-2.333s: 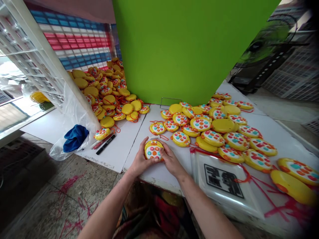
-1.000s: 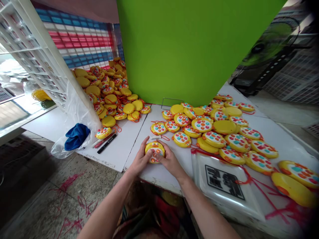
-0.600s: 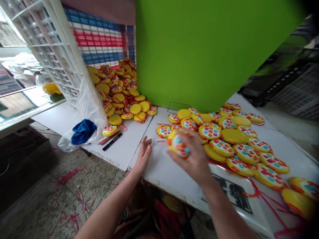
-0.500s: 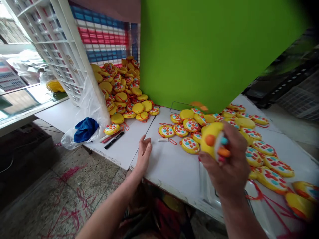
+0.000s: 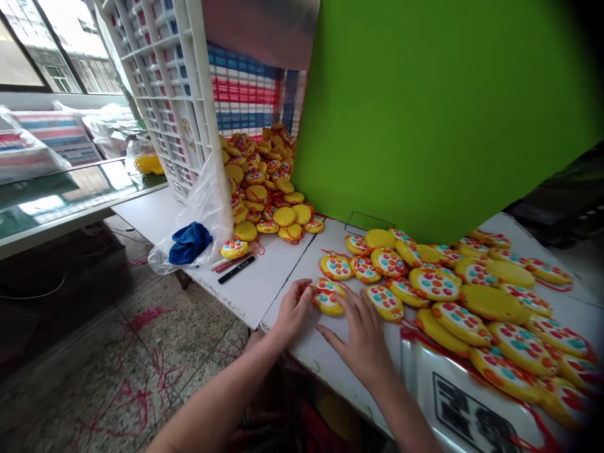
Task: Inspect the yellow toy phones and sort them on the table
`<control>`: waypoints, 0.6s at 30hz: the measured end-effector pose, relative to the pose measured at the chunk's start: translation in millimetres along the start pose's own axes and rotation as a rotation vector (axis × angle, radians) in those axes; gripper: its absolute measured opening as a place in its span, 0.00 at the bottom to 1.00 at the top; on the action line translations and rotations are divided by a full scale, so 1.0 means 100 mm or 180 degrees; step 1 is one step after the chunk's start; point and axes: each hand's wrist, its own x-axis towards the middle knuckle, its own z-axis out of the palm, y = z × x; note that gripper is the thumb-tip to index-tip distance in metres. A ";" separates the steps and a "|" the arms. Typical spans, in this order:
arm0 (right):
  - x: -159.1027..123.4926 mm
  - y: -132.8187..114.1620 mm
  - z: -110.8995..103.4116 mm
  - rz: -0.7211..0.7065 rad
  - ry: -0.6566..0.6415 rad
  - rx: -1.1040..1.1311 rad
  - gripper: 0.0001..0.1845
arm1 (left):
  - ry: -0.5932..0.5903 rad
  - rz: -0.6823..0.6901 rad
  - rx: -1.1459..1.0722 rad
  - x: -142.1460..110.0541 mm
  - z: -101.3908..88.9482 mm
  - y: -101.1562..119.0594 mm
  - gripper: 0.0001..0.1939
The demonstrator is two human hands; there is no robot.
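A yellow oval toy [image 5: 329, 297] with a white top and coloured dots rests on the white table between my hands. My left hand [image 5: 293, 311] is closed at the toy's left end, thumb and fingers pinched on its thin red cord. My right hand [image 5: 362, 330] is open, its fingertips touching the toy's right side and its thumb held apart. Right beside that hand lies a similar dotted toy [image 5: 384, 303], with several more spread behind it.
A green panel [image 5: 425, 126] stands behind the toys. More toys [image 5: 264, 176] are heaped by a white plastic crate [image 5: 165, 94]. On the left lie a blue cloth [image 5: 189, 243] and a black marker [image 5: 236, 269]. A clear plastic bag [image 5: 418, 362] lies at the front right.
My right hand has come down leftward from in front of the pile, and the toy it held is now on the table by my left hand. The view has shifted left.
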 end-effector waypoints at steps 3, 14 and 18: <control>0.13 0.02 0.12 -0.0026 -0.0318 -0.0144 0.32 | -0.0224 -0.0215 -0.0149 -0.01 0.01 -0.03 0.24; -0.14 0.10 0.12 -0.0121 -0.0366 -0.0170 0.28 | 0.0184 -0.0033 -0.0112 0.00 0.01 -0.10 0.19; 0.02 -0.05 -0.15 -0.0325 -0.0337 0.0227 0.22 | 0.0291 0.0101 0.0015 -0.01 -0.01 -0.13 0.17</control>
